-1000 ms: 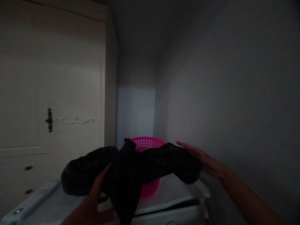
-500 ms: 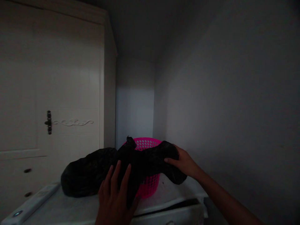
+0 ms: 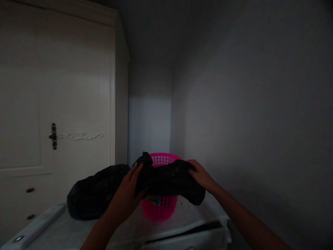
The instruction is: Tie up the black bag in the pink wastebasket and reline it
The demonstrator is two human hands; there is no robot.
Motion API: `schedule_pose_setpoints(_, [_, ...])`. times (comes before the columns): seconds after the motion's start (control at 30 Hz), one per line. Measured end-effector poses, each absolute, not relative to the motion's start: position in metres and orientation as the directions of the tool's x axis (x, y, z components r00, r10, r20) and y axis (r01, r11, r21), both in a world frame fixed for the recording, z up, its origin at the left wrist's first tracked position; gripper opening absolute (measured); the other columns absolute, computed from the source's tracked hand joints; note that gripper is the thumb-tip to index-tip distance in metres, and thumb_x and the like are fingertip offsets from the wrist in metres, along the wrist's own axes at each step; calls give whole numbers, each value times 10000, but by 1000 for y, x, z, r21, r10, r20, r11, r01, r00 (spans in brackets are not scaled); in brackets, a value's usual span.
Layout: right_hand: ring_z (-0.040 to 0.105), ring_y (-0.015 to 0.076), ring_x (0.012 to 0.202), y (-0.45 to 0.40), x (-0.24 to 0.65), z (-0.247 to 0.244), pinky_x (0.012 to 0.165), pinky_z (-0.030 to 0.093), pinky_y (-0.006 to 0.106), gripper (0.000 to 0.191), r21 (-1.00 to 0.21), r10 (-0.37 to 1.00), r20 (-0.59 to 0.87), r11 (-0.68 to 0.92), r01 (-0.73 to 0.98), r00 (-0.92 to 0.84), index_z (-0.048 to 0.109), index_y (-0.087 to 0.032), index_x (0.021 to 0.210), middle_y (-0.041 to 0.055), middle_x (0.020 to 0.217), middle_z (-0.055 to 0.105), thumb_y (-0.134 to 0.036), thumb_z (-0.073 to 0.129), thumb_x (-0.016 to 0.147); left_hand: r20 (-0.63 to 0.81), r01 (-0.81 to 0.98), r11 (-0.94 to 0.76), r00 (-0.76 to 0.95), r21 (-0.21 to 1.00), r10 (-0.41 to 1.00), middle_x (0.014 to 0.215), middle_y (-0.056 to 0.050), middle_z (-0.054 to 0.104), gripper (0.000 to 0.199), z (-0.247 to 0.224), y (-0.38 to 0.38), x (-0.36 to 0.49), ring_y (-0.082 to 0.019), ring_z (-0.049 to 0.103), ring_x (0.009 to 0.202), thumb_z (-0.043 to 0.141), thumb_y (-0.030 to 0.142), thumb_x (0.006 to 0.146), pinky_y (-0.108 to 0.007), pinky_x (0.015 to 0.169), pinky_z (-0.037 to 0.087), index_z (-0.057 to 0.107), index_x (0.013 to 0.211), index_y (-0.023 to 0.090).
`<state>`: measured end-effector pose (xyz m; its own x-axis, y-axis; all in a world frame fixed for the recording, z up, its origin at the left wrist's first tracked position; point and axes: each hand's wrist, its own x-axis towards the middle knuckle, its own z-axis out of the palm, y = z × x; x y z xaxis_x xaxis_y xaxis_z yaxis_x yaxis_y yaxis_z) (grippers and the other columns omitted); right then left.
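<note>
A black plastic bag [image 3: 170, 178] stretches across the mouth of a pink perforated basket [image 3: 161, 211], hiding much of its rim. My left hand [image 3: 127, 192] grips the bag's left part, thumb below and fingers along its side. On the other end, my right hand [image 3: 202, 176] is closed, its fingers mostly behind the plastic. A second black bulk [image 3: 96, 194], also plastic, lies left of the basket; I cannot tell whether it joins the bag in my hands. Something colourful shows dimly through the basket's holes.
The basket stands on a pale cabinet top [image 3: 182, 222] with a partly open drawer [image 3: 189, 239] at its front. A long white object [image 3: 39, 224] lies along the left edge. Behind are a white wardrobe [image 3: 78, 86] and a grey wall [image 3: 247, 104]. The light is dim.
My left hand has moved up and turned from spread fingers over the bag to a grip on its left part. The bag's lower fold has lifted, baring more of the basket's front.
</note>
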<state>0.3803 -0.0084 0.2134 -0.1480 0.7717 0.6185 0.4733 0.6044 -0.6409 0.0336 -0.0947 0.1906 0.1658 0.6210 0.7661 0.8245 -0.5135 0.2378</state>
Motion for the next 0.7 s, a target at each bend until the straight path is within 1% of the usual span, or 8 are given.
schedule_pose_setpoints(0.07, [661,252,1088,-5,383,210,1051,482,417,376,-610,752,639,623,490,-161,765,-203,1044,86,1117,735,-221,552,735,763,818,-506,135,274,632,1470,-145,629,467,193,-92,28,-287,611,1348,492,335,974,-503,1134,493,572,1414,200])
schedule_pose_setpoints(0.17, [673,240,1025,-2,385,212,995,503,395,374,-579,729,660,648,495,-182,760,-193,1013,83,1046,748,-194,492,752,765,817,-494,106,296,635,1224,-118,764,352,215,-90,25,-292,700,1182,463,338,970,-478,1063,525,699,1199,214])
schedule_pose_setpoints(0.23, [676,233,978,0,382,215,964,510,385,402,-559,719,666,658,504,-200,755,-200,1023,68,987,758,-164,452,761,723,810,-475,95,343,684,1085,-102,793,344,234,-87,29,-287,730,1062,429,347,978,-444,997,536,726,1100,223])
schedule_pose_setpoints(0.3, [672,232,983,3,379,217,968,506,383,429,-529,708,673,661,532,-211,748,-207,1044,63,981,761,-132,436,760,645,788,-430,55,441,762,983,-96,797,381,251,-77,35,-276,742,949,387,372,991,-399,911,543,732,1029,216])
schedule_pose_setpoints(0.43, [649,234,1059,11,373,215,1021,482,383,432,-435,694,683,635,638,-226,728,-194,1070,92,1079,733,-83,456,754,580,734,-377,-29,565,814,967,-122,796,378,263,-43,36,-297,732,956,426,394,960,-386,905,526,740,884,197])
schedule_pose_setpoints(0.53, [633,230,1124,22,370,210,1064,465,391,437,-428,705,677,609,668,-210,705,-188,1137,108,1163,708,-83,477,779,627,706,-381,-114,597,771,1017,-123,792,286,256,-19,30,-303,706,1067,517,351,908,-408,1015,501,751,881,190])
schedule_pose_setpoints(0.6, [627,226,1181,31,367,206,1110,444,403,483,-509,741,653,585,631,-160,693,-199,1193,100,1222,711,-88,494,767,615,604,-407,-181,685,767,1094,-107,785,245,247,-8,26,-290,682,1152,579,322,872,-409,1067,490,760,967,187])
schedule_pose_setpoints(0.7, [647,221,1184,46,360,201,1112,454,400,545,-689,814,575,538,485,-85,712,-203,1190,72,1217,745,-103,497,699,406,275,-336,-259,901,877,1134,-101,783,395,232,3,22,-253,720,1082,651,326,855,-383,996,551,720,1211,172])
